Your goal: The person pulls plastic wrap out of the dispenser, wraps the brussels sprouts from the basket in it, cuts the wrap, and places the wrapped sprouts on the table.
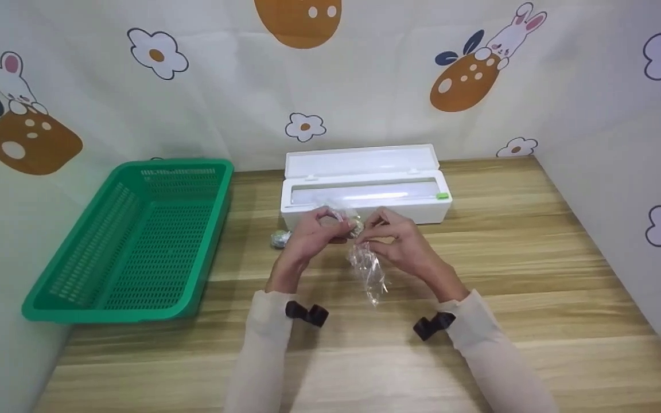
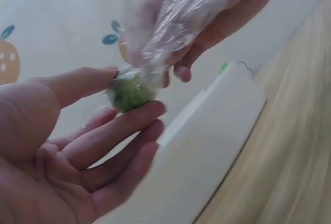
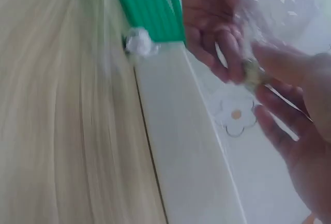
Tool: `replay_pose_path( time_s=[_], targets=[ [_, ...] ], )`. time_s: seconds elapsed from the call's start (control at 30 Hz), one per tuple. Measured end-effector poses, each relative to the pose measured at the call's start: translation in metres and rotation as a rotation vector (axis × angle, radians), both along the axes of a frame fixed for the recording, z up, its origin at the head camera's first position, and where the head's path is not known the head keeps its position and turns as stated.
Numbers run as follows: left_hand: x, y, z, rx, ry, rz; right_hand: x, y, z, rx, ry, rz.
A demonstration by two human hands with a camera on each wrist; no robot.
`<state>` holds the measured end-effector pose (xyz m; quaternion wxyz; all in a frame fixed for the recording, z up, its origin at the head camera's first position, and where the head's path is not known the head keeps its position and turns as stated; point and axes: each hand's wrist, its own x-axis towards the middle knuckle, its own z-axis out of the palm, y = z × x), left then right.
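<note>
A small round green item [image 2: 130,93], loosely covered in clear plastic film [image 1: 368,269], is held up in front of the white box. My left hand [image 1: 314,234] holds it between thumb and fingertips. From the other side, my right hand [image 1: 404,242] pinches the film close against the item. A loose tail of film hangs below the right fingers in the head view. Just left of the left hand, another small film-wrapped ball [image 1: 279,238] lies on the table by the box's corner.
Behind the hands stands a long white cling film box [image 1: 422,214], its lid [image 1: 365,160] raised and a green slider [image 1: 442,196] at its right end. A green slotted basket [image 1: 193,287] stands at the left. A printed curtain [image 1: 365,86] hangs behind the wooden table [image 1: 537,275].
</note>
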<state>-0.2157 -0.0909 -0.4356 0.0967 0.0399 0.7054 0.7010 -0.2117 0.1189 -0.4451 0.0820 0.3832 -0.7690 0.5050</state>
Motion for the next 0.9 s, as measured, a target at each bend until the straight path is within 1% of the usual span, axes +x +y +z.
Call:
replay_pose_path(
  time_s=[0.07, 0.13, 0.2, 0.27, 0.3, 0.37, 0.47, 0.57, 0.63, 0.7, 0.77, 0.83, 0.9],
  targets=[
    [0.002, 0.001, 0.006, 0.012, 0.045, 0.072, 0.002, -0.005, 0.002, -0.078, 0.037, -0.037],
    [0.004, 0.004, 0.011, 0.036, 0.071, 0.128, 0.004, -0.009, 0.004, -0.146, 0.037, -0.067],
    [0.004, 0.006, 0.014, 0.051, 0.082, 0.16, 0.005, -0.012, 0.006, -0.198, 0.014, -0.094],
    [0.004, 0.008, 0.015, 0.08, 0.08, 0.159, 0.005, -0.013, 0.007, -0.252, -0.037, -0.109],
    [0.004, 0.008, 0.015, 0.102, 0.068, 0.142, 0.005, -0.013, 0.008, -0.279, -0.066, -0.108],
    [0.003, 0.006, 0.014, 0.124, 0.039, 0.081, 0.005, -0.012, 0.008, -0.319, -0.115, -0.103],
    [0.001, -0.002, 0.008, 0.154, -0.042, -0.046, 0.003, -0.009, 0.006, -0.346, -0.16, -0.092],
    [-0.001, -0.013, 0.0, 0.118, -0.129, -0.151, 0.001, -0.006, 0.003, -0.309, -0.18, -0.065],
    [-0.002, -0.017, -0.006, 0.092, -0.177, -0.203, 0.0, -0.003, -0.001, -0.254, -0.205, -0.048],
    [-0.004, -0.019, -0.012, 0.063, -0.221, -0.225, -0.002, -0.001, -0.006, -0.18, -0.244, -0.04],
    [-0.006, -0.019, -0.019, 0.051, -0.253, -0.236, -0.003, 0.001, -0.011, -0.108, -0.305, -0.048],
    [-0.007, -0.019, -0.024, 0.053, -0.283, -0.229, -0.004, 0.0, -0.014, -0.045, -0.391, -0.073],
    [-0.007, -0.019, -0.028, 0.05, -0.299, -0.233, -0.005, -0.001, -0.016, -0.012, -0.463, -0.106]
  ],
)
